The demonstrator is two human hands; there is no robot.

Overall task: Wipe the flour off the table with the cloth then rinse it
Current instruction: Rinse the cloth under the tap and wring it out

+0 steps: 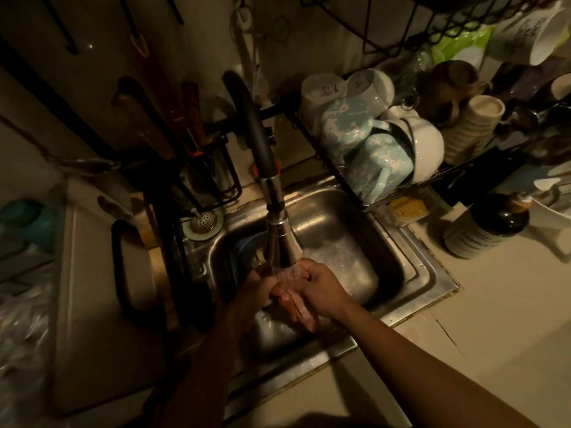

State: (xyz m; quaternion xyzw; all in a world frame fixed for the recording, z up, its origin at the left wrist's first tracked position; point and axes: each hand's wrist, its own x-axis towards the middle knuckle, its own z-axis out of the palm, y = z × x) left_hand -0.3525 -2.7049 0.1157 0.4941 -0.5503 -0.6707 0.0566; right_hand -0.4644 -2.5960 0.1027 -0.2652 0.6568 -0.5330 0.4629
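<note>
Under the running faucet [279, 223] — left hand [259, 288] and right hand [321, 288] both grip the cloth [296, 307] over the sink [411, 273].

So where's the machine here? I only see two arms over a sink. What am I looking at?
There is no machine: a person wears a camera on the head, so this single picture looks down at their own hands. The left hand and right hand both grip a pinkish cloth under water running from the tap into a steel sink. Right of it, a rack holds upturned cups, and a dark bottle stands on the counter.
</note>
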